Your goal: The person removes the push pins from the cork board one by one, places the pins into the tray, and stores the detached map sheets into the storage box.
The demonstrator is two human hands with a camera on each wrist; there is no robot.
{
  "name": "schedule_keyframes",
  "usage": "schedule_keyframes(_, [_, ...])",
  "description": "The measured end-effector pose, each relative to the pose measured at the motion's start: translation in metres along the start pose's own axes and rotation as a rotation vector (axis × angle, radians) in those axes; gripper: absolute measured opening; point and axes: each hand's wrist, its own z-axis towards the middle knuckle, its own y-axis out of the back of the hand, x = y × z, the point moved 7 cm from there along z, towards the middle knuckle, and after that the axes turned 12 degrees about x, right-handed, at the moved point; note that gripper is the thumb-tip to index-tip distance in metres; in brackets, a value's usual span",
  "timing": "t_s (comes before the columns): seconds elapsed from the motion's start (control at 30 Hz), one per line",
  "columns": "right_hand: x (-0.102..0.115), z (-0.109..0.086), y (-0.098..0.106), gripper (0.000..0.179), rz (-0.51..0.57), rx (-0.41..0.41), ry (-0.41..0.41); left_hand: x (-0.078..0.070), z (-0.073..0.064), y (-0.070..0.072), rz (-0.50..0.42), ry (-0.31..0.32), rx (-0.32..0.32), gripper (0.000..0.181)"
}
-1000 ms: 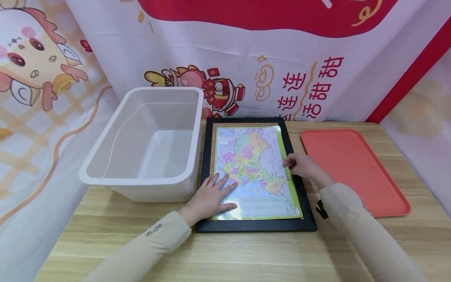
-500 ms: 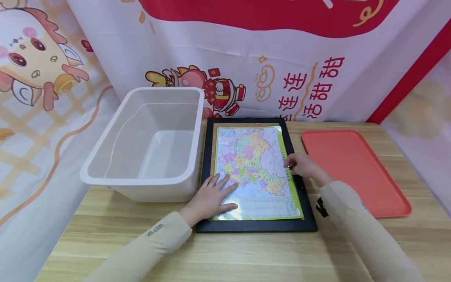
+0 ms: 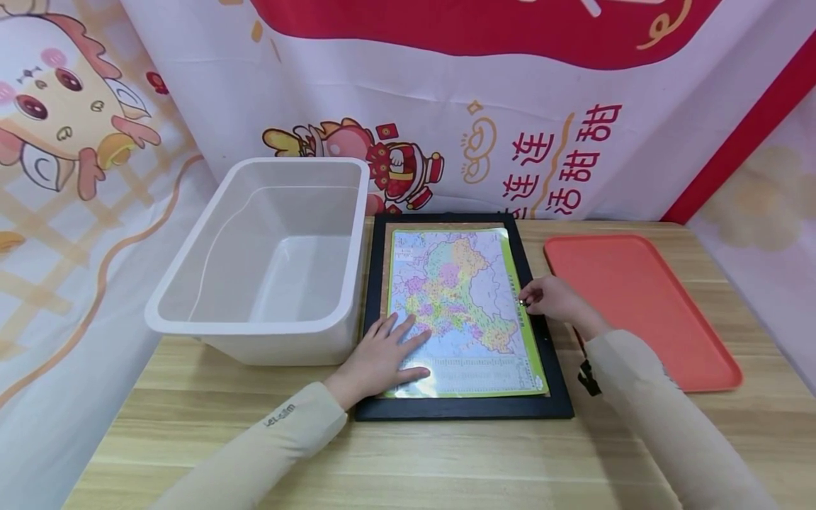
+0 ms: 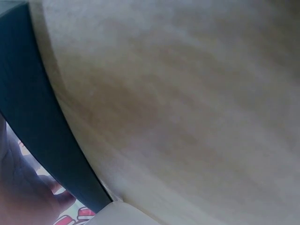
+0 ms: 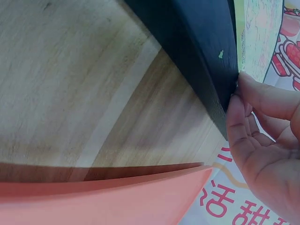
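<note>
A glossy, coloured map (image 3: pixel 446 283) with a green border lies inside a black picture frame (image 3: pixel 465 408), over a brown backing. My left hand (image 3: pixel 380 359) rests flat on the map's lower left part, fingers spread. At the map's right border, my right hand (image 3: pixel 553 300) has its thumb and curled fingers together, pinching the map's edge. In the right wrist view the fingertips (image 5: pixel 243 78) meet right where the map borders the frame's inner side. A small dark, shiny spot shows under them in the head view. The left wrist view mostly shows table.
A deep white plastic bin (image 3: pixel 255 329) stands just left of the frame. On the right lies a flat red tray (image 3: pixel 644 312). The wooden table (image 3: pixel 446 460) ends at a printed cloth backdrop (image 3: pixel 408 92) behind. A black strap buckle (image 3: pixel 588 379) hangs at my right wrist.
My right hand has shifted slightly to the right along the map's edge, and its wrist strap has swung down. The left hand, map and frame have stayed in place.
</note>
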Motion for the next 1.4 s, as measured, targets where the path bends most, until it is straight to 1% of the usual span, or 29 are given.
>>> schedule_keyframes(0.3, [0.001, 0.000, -0.001, 0.018, 0.014, 0.010, -0.041, 0.000, 0.000, 0.000, -0.002, 0.000, -0.005, 0.066])
schedule_keyframes(0.47, [0.001, 0.001, -0.001, 0.016, 0.009, 0.009, -0.023, 0.000, 0.000, 0.000, 0.003, 0.000, -0.007, 0.067])
schedule_keyframes(0.53, [0.002, 0.001, -0.001, 0.016, -0.013, -0.002, -0.017, 0.001, 0.000, 0.000, 0.004, -0.001, -0.009, 0.067])
schedule_keyframes(0.7, [0.009, -0.001, -0.001, 0.019, -0.123, -0.041, -0.006, 0.000, -0.001, 0.000, 0.002, -0.004, -0.013, 0.067])
schedule_keyframes(0.8, [0.013, -0.002, -0.002, 0.020, -0.154, -0.053, 0.004, 0.000, -0.001, 0.000, 0.001, -0.004, -0.012, 0.067])
schedule_keyframes(0.93, [0.014, -0.003, -0.003, 0.020, -0.145, -0.051, 0.011, 0.000, 0.000, 0.000, 0.008, 0.001, -0.007, 0.068])
schedule_keyframes(1.17, [0.016, -0.002, -0.003, 0.017, -0.121, -0.034, 0.055, 0.000, 0.000, -0.001, 0.011, 0.009, 0.000, 0.068])
schedule_keyframes(1.4, [0.010, 0.000, -0.003, 0.017, -0.062, 0.006, 0.042, 0.000, -0.001, 0.000, 0.008, 0.008, -0.003, 0.068])
